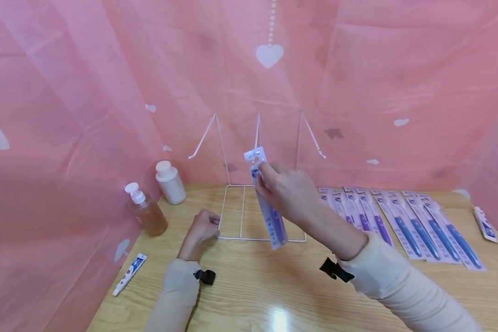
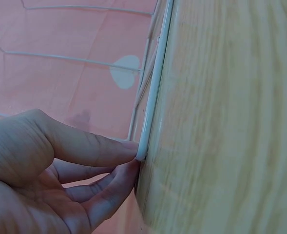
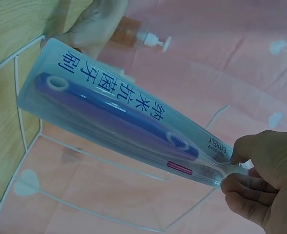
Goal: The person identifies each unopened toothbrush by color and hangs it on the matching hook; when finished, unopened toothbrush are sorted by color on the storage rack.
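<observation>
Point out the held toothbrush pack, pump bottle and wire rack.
Held toothbrush pack [image 3: 119,113]: right wrist view, on the handle.
Pump bottle [image 1: 150,216]: head view, on the amber body.
Wire rack [image 2: 157,73]: left wrist view, on a base bar.

The held toothbrush [image 3: 116,116] is purple, the rack [image 2: 157,73] white, the backdrop [image 1: 182,69] pink with white hearts [image 1: 269,56].
</observation>
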{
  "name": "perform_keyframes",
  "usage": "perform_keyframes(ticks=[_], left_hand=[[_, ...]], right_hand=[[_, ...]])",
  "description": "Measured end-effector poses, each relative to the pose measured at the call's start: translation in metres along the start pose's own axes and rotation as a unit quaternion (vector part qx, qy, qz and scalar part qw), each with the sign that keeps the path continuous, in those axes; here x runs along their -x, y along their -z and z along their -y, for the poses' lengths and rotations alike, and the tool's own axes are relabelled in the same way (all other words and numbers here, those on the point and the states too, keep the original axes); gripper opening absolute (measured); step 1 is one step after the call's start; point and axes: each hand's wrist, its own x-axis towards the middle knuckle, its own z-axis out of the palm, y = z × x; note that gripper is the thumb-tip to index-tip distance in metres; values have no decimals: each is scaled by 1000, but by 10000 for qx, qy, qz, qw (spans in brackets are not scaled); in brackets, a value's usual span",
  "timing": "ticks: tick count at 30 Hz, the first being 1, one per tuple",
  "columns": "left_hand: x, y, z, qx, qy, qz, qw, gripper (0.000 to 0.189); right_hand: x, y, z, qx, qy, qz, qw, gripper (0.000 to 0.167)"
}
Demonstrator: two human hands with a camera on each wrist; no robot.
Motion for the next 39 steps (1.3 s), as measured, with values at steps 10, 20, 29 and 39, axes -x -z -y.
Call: perform_keyframes(ticks=[10,20,29,39], left_hand=[[-1,2,0,-27,60,123,9999,42],[0,3,0,51,54,84,9999,40],[2,-1,-1,197,58,99,9997,41],[1,-2,-7,89,8,176,9998,43]], right_hand=[[-3,-16,-11,-59,-383,359,9986,10],[-17,-33,-30,-611,-1179,591,9894,8],[-28,-48,-53,-992,-1616,419,9810,13],[-51,-65,-82,-860,-2837,636,9529,22]])
